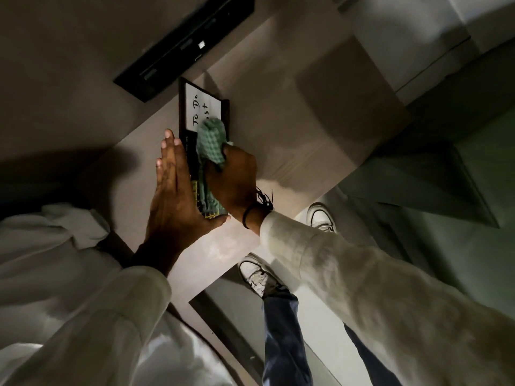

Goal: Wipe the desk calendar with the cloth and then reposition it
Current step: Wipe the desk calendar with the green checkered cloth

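The desk calendar [203, 105] is a dark-framed board with a white panel that reads "To Do List"; it lies on the pale wooden desk [292, 129]. My left hand [174, 190] lies flat along its left edge, fingers straight, thumb under its near corner, steadying it. My right hand [235, 181] grips a green checked cloth [211, 140] and presses it on the calendar's face, covering part of the writing. The calendar's lower part is hidden by the cloth and both hands.
A black flat device [185, 43] lies on the desk just beyond the calendar, at the back left. The desk edge runs to the right of my right hand, with the floor and my white shoes [257, 277] below. A drawer front [228, 332] is under the desk.
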`<state>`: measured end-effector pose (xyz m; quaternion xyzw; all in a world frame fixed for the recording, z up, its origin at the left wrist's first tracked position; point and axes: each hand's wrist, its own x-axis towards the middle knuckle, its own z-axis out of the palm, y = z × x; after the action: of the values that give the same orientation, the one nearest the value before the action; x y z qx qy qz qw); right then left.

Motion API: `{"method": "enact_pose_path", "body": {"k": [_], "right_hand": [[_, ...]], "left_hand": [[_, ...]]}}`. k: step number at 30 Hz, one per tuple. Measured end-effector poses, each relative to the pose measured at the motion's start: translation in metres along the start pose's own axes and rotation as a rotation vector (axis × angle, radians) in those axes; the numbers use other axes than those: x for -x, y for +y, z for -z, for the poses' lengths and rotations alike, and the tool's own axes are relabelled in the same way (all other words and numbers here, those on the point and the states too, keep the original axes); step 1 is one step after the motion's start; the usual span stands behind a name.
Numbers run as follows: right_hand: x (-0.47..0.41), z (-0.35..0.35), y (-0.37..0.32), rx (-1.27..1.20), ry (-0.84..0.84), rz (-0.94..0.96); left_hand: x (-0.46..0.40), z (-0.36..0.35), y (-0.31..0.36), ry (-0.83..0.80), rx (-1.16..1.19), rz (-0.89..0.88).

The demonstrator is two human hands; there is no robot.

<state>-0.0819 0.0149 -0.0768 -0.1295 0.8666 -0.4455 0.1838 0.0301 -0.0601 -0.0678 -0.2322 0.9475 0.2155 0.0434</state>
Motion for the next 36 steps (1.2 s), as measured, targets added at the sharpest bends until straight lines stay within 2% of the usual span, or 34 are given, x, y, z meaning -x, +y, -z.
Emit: {"method": "enact_pose_path", "body": {"k": [2, 6, 11, 15, 20, 24, 29, 33, 36], "right_hand": [[0.005, -0.003, 0.001, 0.008, -0.007, 0.04], [-0.01, 0.003, 0.014, -0.048, -0.065, -0.121], [-0.006, -0.007, -0.003, -0.024, 0.03, 0.069], [-0.018, -0.003, 0.009, -0.079, -0.052, -0.118], [-0.01, -0.013, -0.005, -0.065, 0.03, 0.031], [-0.02, -0.008, 0.006, -0.096, -0.015, -0.153], [-0.009, -0.014, -0.01, -0.057, 0.04, 0.07], [-0.021, -0.008, 0.007, -0.043, -0.054, -0.129], [-0.014, -0.008, 0.005, -0.027, -0.053, -0.074]], "left_hand": [[-0.001, 0.001, 0.0, -0.015, -0.001, 0.016], [-0.001, 0.003, 0.003, -0.025, 0.006, 0.034], [0.0, 0.003, 0.002, -0.016, -0.027, 0.016], [0.0, 0.003, 0.005, -0.012, 0.003, 0.054], [-0.001, 0.001, 0.003, 0.004, 0.008, 0.044], [0.0, -0.001, 0.003, 0.006, 0.032, 0.058], [0.0, -0.003, 0.0, 0.029, 0.029, 0.064], [0.001, -0.004, 0.004, 0.05, 0.055, 0.079], [0.001, -0.004, 0.006, 0.035, 0.019, 0.075]]}}
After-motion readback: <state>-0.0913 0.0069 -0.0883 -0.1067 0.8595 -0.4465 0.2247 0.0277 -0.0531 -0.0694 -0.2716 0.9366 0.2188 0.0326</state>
